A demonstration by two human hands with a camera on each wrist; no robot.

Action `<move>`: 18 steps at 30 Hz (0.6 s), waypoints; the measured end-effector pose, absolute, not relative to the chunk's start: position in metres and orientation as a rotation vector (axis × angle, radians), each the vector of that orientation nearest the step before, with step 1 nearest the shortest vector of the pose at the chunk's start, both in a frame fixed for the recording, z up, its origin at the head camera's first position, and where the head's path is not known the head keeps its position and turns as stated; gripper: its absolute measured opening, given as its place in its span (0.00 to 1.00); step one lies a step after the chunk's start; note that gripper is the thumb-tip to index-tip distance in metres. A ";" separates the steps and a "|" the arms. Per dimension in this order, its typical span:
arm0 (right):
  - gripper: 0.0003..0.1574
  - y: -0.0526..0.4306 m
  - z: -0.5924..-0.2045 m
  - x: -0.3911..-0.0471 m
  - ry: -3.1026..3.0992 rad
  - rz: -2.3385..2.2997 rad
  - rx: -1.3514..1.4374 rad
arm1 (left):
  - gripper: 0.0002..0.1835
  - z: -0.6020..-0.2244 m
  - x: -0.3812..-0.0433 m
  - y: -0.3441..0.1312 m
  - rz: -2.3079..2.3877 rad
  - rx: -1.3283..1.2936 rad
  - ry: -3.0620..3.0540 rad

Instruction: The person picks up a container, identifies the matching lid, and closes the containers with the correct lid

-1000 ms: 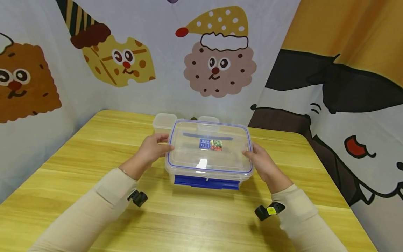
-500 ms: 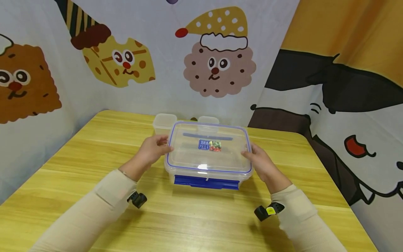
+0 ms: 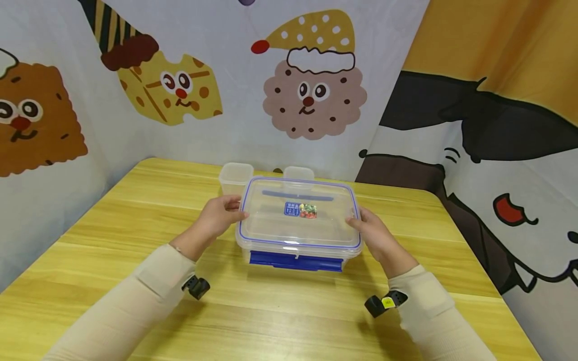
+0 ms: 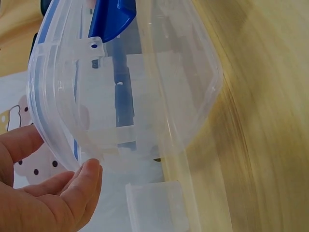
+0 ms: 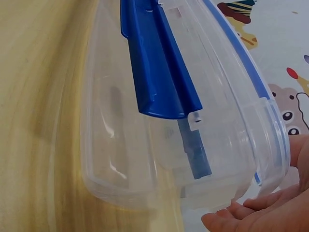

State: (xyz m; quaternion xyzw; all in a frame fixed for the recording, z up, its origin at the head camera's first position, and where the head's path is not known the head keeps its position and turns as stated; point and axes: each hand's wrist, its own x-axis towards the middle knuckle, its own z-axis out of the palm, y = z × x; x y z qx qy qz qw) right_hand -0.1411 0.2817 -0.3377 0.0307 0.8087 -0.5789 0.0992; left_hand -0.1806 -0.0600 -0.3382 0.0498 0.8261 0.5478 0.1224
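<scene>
A clear plastic food box (image 5: 113,140) stands on the table, its clear lid (image 3: 275,228) with a blue seal lying on top. A blue clasp (image 3: 295,261) on the front wall angles outward, as the right wrist view shows. My left hand (image 3: 218,216) pinches the lid's left edge, thumb above and fingers under the rim. Opposite it, my right hand (image 3: 377,233) grips the right edge in the same way. A blue strip (image 3: 298,195) at the back shows through the lid. Whether the lid is fully seated cannot be told.
Behind the box, near the table's far edge, stand two small translucent tubs, a left tub (image 3: 237,174) and a right tub (image 3: 298,173). A printed cloth (image 3: 189,145) hangs close behind the wooden table (image 3: 280,321).
The lid's back edge has sunk slightly, and its label has shifted a little toward me. Both hands keep their hold and barely move; the box stays put.
</scene>
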 end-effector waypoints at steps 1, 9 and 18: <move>0.36 0.282 -0.338 -0.141 2.393 -1.709 0.095 | 0.31 -0.338 -0.181 -0.060 1.598 0.145 2.411; 0.36 0.282 -0.340 -0.139 2.383 -1.718 0.078 | 0.31 -0.338 -0.180 -0.059 1.590 0.134 2.417; 0.37 0.283 -0.342 -0.140 2.372 -1.723 0.078 | 0.31 -0.339 -0.179 -0.058 1.560 0.136 2.447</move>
